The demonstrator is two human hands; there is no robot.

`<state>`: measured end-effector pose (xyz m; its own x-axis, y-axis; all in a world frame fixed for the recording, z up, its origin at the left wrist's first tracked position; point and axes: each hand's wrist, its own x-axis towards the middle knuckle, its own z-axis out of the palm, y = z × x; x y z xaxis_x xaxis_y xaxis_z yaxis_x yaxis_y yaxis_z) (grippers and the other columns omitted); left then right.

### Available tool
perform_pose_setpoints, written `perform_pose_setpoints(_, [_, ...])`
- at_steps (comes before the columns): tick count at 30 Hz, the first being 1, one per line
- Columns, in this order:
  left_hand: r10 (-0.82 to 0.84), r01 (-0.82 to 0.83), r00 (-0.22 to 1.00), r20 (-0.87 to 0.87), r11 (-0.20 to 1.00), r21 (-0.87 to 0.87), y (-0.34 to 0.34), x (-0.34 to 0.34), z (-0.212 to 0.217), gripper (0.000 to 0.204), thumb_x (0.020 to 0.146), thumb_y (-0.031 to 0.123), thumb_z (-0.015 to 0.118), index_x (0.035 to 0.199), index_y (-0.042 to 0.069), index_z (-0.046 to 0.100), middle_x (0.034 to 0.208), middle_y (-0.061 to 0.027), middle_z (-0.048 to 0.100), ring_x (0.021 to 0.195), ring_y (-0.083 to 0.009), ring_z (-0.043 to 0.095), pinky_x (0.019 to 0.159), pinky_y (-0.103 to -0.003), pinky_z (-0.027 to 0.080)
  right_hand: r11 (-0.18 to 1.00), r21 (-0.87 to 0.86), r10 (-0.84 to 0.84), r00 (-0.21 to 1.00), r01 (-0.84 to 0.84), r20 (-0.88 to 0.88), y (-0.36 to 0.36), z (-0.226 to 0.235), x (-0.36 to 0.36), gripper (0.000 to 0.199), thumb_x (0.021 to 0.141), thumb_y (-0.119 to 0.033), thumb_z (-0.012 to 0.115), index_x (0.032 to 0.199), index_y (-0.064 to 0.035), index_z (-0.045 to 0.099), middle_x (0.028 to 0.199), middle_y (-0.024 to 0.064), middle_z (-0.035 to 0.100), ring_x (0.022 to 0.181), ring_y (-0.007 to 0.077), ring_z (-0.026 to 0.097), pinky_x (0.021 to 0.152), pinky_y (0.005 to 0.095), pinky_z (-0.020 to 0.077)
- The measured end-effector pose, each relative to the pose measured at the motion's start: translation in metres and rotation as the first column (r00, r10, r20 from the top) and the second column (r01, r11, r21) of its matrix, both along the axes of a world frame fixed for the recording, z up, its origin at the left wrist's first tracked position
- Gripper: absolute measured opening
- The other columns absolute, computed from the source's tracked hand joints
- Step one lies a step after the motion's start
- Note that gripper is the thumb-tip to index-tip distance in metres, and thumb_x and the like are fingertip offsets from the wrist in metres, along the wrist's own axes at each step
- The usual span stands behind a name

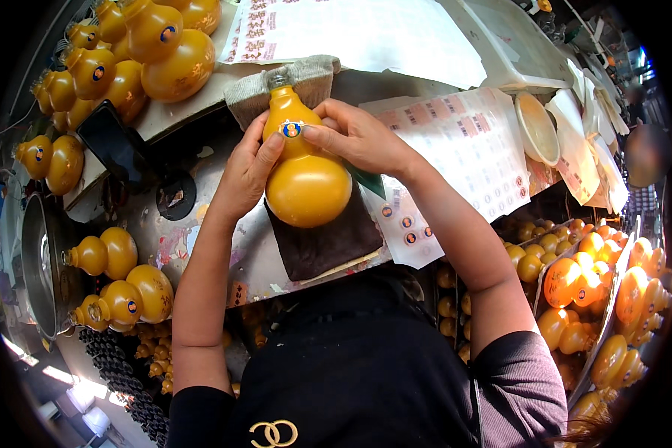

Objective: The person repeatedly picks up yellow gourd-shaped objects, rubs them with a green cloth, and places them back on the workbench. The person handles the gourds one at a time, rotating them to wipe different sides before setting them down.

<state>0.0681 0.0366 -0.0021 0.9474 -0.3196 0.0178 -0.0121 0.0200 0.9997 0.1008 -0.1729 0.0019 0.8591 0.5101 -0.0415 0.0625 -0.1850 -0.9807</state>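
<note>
Between my two hands lies a glossy yellow gourd-shaped bottle [310,190], its clear threaded neck pointing away from me. My left hand [248,166] is closed on its left side at the waist, the thumb beside a round blue and orange sticker [292,130] on the upper bulb. From the right, my right hand [362,140] grips the upper bulb, its thumb pressing the sticker's right edge. The neck rests on a folded grey towel [317,77]; under the lower bulb is a dark cloth [325,250]. A sheet of round stickers [459,160] lies to the right.
More yellow gourd bottles [179,66] stand at the far left, others [119,295] nearer. A phone [112,145] is propped up left of my hands. A metal basin [43,261], a pale bowl [537,128] and a white tray [526,48] flank the bench. Boxed gourds [575,280] glow at right.
</note>
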Motion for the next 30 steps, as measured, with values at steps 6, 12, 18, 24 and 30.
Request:
perform_pose_setpoints(6, [-0.005,-0.062,0.977,-0.214,0.950,-0.306,-0.007,-0.002,0.002,0.057,0.098,0.043,0.049,0.137,0.003,0.037,0.120,-0.0085,0.055,0.108,-0.0121,0.054,0.090,-0.024,0.044,0.996,-0.067,-0.066,0.997,0.063,-0.049,0.007,0.016,-0.003,0.048,0.092,-0.047,0.058,0.104,-0.0004,0.055,0.083,0.0028,0.058,0.077,0.0067,0.053,0.068,0.0223,0.0441])
perform_pose_setpoints(12, [0.022,-0.047,0.991,-0.134,0.980,-0.193,-0.016,-0.005,0.007,0.050,0.100,0.039,0.048,0.134,0.004,0.038,0.116,-0.0067,0.055,0.104,-0.0105,0.054,0.088,-0.023,0.044,0.997,-0.033,-0.075,0.996,0.073,-0.055,0.011,0.008,-0.005,0.045,0.095,-0.045,0.056,0.105,-0.0013,0.054,0.085,0.0022,0.055,0.078,0.0069,0.050,0.069,0.0214,0.0423])
perform_pose_setpoints(18, [-0.004,-0.084,0.966,-0.259,0.942,-0.325,-0.015,-0.005,0.010,0.047,0.100,0.035,0.046,0.134,0.004,0.038,0.117,-0.0075,0.054,0.106,-0.0116,0.054,0.089,-0.023,0.044,0.994,0.080,-0.068,0.990,0.078,-0.119,0.007,0.004,-0.003,0.055,0.092,-0.054,0.055,0.097,0.0007,0.055,0.086,0.0085,0.060,0.079,0.0124,0.057,0.069,0.0265,0.0468])
perform_pose_setpoints(24, [0.131,-0.169,0.962,-0.239,0.974,-0.148,-0.021,0.002,0.007,0.041,0.101,0.036,0.046,0.125,0.003,0.047,0.107,-0.0052,0.057,0.096,-0.0098,0.055,0.083,-0.024,0.045,0.964,-0.205,-0.166,0.985,0.170,0.040,0.019,0.016,-0.003,0.069,0.091,-0.063,0.044,0.096,0.0045,0.054,0.090,0.0188,0.062,0.083,0.0241,0.061,0.074,0.0337,0.0476])
perform_pose_setpoints(30, [0.149,-0.169,0.979,-0.135,0.975,-0.147,-0.024,0.001,0.009,0.038,0.101,0.037,0.045,0.118,0.003,0.050,0.101,-0.0046,0.057,0.091,-0.0084,0.054,0.080,-0.023,0.045,0.961,-0.233,-0.144,0.989,0.147,0.028,0.018,0.014,-0.001,0.065,0.092,-0.060,0.047,0.095,0.0048,0.054,0.089,0.0179,0.060,0.081,0.0229,0.058,0.073,0.0328,0.0468])
